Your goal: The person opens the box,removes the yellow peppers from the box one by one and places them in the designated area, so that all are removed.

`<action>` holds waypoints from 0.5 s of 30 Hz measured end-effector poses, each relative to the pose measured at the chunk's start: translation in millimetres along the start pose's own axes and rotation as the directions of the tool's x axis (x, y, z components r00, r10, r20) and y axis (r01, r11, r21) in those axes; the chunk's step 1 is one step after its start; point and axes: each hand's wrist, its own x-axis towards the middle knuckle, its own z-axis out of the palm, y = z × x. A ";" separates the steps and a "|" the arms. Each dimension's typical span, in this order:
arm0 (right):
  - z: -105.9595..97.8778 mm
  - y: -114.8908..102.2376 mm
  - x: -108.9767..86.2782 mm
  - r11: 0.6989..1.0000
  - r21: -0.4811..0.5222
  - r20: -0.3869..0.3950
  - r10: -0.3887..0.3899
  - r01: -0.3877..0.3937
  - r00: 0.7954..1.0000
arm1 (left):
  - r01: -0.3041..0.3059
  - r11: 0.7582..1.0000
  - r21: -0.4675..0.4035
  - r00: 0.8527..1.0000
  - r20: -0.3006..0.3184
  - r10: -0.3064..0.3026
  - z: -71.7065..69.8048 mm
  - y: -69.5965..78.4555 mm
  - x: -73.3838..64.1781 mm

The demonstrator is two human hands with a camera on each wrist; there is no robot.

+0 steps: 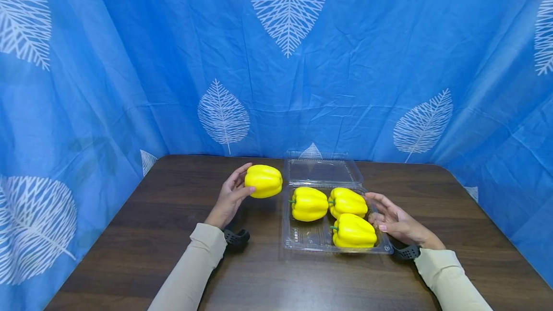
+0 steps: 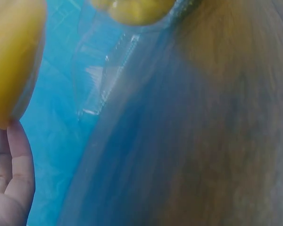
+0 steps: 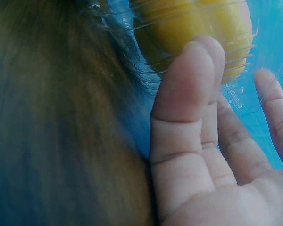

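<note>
the left hand (image 1: 227,203) holds one yellow bell pepper (image 1: 264,181) in the air above the tabletop (image 1: 142,234), to the left of a clear plastic container (image 1: 304,233) and apart from it; the fingers of this hand are clamped on the pepper, with the thumb on its near side and the other fingers on its far side; the right hand (image 1: 402,224) is at the right side of the container; its fingers are spread apart and rest against the wall, as the right wrist view also shows, and they are not closed around any pepper; the container stands open on the tabletop, with its clear lid (image 1: 324,172) laid back at the far side, toward the curtain; inside the container lie three more yellow peppers: the far left pepper (image 1: 309,204), the far right pepper (image 1: 347,202) and the near right pepper (image 1: 354,231); their green stems point to the left; a black strap is on each wrist, and both arms wear pale sleeves (image 1: 190,263); a blue curtain (image 1: 376,37) with white leaf prints hangs behind and at both sides; the tabletop is of dark brown wood grain, and in both wrist views it looks blurred.
</note>
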 end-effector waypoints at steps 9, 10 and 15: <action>0.5 -0.5 -0.1 1.000 0.001 0.000 0.005 -0.005 1.000 | 0.063 0.998 0.032 0.998 -0.021 -0.062 -7.2 -6.7 1.6; 0.6 -0.6 -0.2 1.000 0.004 0.001 0.006 -0.006 1.000 | 0.070 0.997 0.033 0.997 -0.016 -0.070 -8.0 -7.4 1.7; 0.8 -1.0 -0.4 1.000 0.012 0.004 0.006 -0.006 1.000 | 0.082 0.996 0.042 0.997 0.006 -0.083 -11.5 -10.3 2.7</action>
